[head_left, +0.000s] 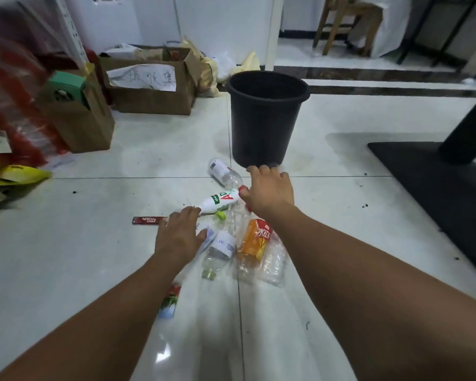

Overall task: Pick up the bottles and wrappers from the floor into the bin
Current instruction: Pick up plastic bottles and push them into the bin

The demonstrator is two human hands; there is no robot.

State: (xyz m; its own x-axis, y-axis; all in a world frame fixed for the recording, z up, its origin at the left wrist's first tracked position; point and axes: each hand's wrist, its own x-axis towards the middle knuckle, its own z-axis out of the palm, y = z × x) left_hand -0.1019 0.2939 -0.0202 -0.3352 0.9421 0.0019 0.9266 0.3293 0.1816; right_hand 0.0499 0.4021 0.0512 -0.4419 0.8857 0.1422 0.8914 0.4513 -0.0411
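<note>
- Black plastic bin (264,119) stands upright on the floor tiles just beyond the litter, mouth open, close enough for a short lift.
- Clear bottles lie in a loose pile between my arms: one by the foot of the bin (223,171), one with a white label (221,246), an orange-labelled one (254,237) and a crumpled one (272,259) beside it. They look empty, so I judge them light, thin-walled and slippery; they may roll or buckle, so I would take each round the middle or by the neck.
- The white bottle (220,200) lies on its side, red cap toward my right hand. It looks stiffer, so a grip round its body should hold.
- My right hand (267,193) hangs over the cap end, fingers bent down and loosely apart, thumb at the cap, nothing held.
- My left hand (179,237) is spread flat, fingertips near the white bottle's other end, holding nothing.
- The red sachet (149,220) lies flat just left of it, and a printed wrapper (171,301) by my forearm; both look flimsy and need a pinch at an edge.
</note>
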